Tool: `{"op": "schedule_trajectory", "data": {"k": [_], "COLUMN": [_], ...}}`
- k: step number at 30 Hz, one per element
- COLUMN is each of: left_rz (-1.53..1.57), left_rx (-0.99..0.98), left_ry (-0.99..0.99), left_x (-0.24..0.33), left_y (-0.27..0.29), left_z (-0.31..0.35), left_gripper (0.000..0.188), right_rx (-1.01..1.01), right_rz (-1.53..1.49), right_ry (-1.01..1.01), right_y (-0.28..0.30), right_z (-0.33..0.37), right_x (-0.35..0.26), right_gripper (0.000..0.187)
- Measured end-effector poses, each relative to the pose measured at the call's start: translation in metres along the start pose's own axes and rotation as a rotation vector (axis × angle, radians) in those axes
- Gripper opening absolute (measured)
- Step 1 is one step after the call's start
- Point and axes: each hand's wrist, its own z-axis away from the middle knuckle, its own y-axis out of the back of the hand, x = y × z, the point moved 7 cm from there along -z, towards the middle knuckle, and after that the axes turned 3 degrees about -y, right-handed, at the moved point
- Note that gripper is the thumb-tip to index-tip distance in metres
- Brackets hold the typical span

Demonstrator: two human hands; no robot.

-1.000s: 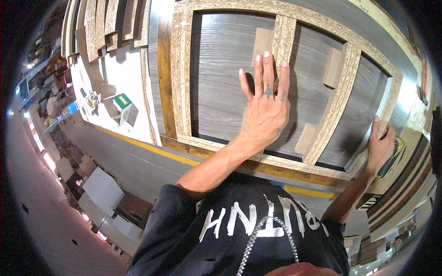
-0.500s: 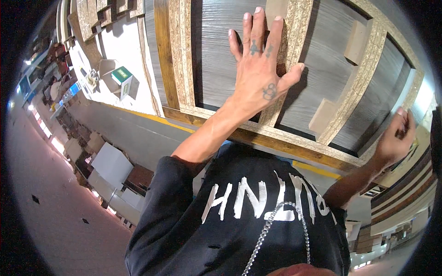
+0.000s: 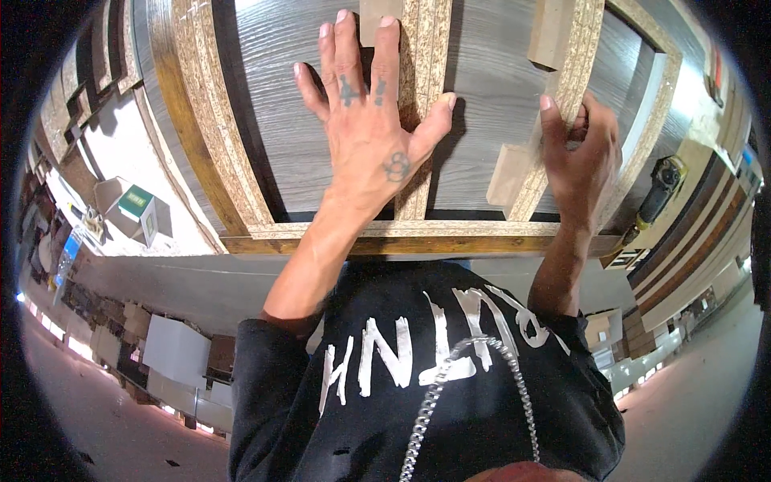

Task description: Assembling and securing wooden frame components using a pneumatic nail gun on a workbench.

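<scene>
My left hand (image 3: 365, 120) lies flat with fingers spread across a grey wood-grain panel (image 3: 269, 104). Its thumb reaches over a particleboard strip (image 3: 422, 60) that crosses the panel. Further right, my right hand (image 3: 585, 161) straddles another particleboard strip (image 3: 584, 48), thumb on its left side and curled fingers on its right. Small tan blocks, one a lower block (image 3: 503, 173) and one an upper block (image 3: 549, 36), sit against that strip's left side. A particleboard frame edge (image 3: 385, 230) runs along the near side, with a brown wood rail (image 3: 418, 246) below it.
At the right stands a black and yellow power tool (image 3: 660, 193) beside stacked boards (image 3: 683, 233). On the left, a white surface (image 3: 104, 161) carries an open carton with a green box (image 3: 135, 201). A clear bottle (image 3: 66, 255) is near its edge.
My right hand has moved left from the frame's right end to the inner strip. My left hand stays spread on the panel while the whole view has turned and shifted.
</scene>
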Motion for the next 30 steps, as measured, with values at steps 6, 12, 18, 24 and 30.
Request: {"op": "schedule_trajectory", "data": {"k": [6, 12, 18, 24, 30], "left_rz": [-0.027, 0.078, 0.153, 0.186, 0.344], "left_rx": [-0.025, -0.104, -0.097, -0.038, -0.016], "left_ry": [0.049, 0.098, 0.124, 0.138, 0.103], "left_x": [-0.005, -0.004, -0.007, 0.002, -0.005], "left_y": [0.012, -0.002, 0.001, 0.008, 0.023], "left_z": [-0.001, -0.004, 0.001, -0.004, 0.002], "left_gripper": [0.092, 0.092, 0.091, 0.094, 0.08], "right_rx": [0.027, 0.002, -0.045, 0.064, 0.053], "right_rz": [-0.267, 0.248, 0.007, 0.246, 0.203], "right_ry": [0.035, -0.37, -0.627, -0.529, -0.534], "right_y": [0.002, 0.06, 0.047, 0.063, 0.055], "right_z": [-0.001, -0.032, -0.037, -0.052, -0.047], "right_x": [0.014, 0.156, 0.179, 0.178, 0.179], "right_gripper": [0.038, 0.069, 0.079, 0.075, 0.076]}}
